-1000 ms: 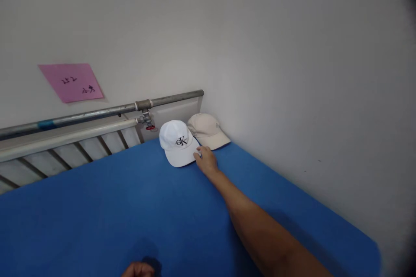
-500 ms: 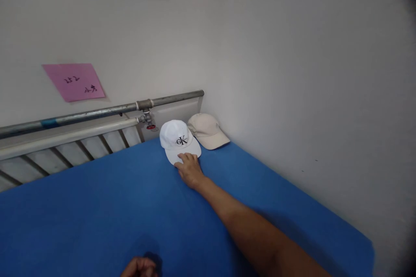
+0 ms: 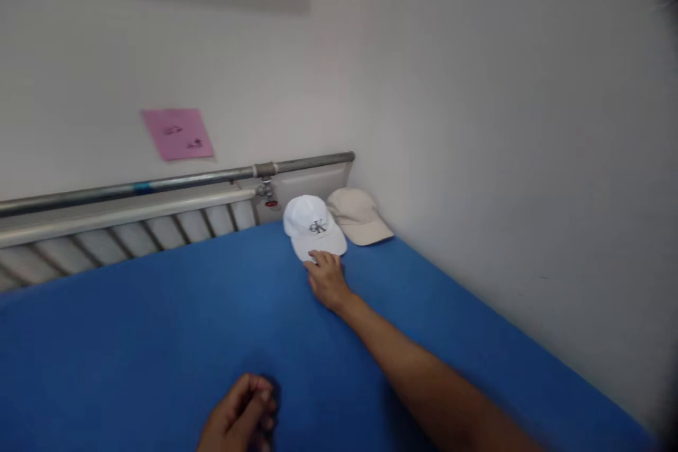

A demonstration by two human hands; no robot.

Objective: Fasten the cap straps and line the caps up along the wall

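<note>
A white baseball cap [image 3: 306,215] with dark letters on its front lies on the blue surface [image 3: 174,325], its brim toward me. My right hand [image 3: 327,279] reaches to the front edge of that brim, with fingertips over it and the thumb at its left side. What lies under the brim is hidden. A beige cap [image 3: 356,208] rests just right of the white one, against the wall corner. Low in the view, my left hand [image 3: 241,413] hovers above the blue surface with its fingers curled in; nothing shows in it.
Behind the blue surface runs a white radiator [image 3: 172,226] below a metal pipe [image 3: 206,178] with a red-handled valve [image 3: 271,203]. A pink paper [image 3: 180,134] hangs on the back wall. A bare wall [image 3: 503,155] closes off the right side.
The view has shifted left, so caps and pipe appear further right. My left hand has come further into view from the bottom edge. My right hand stays at the white cap's brim.
</note>
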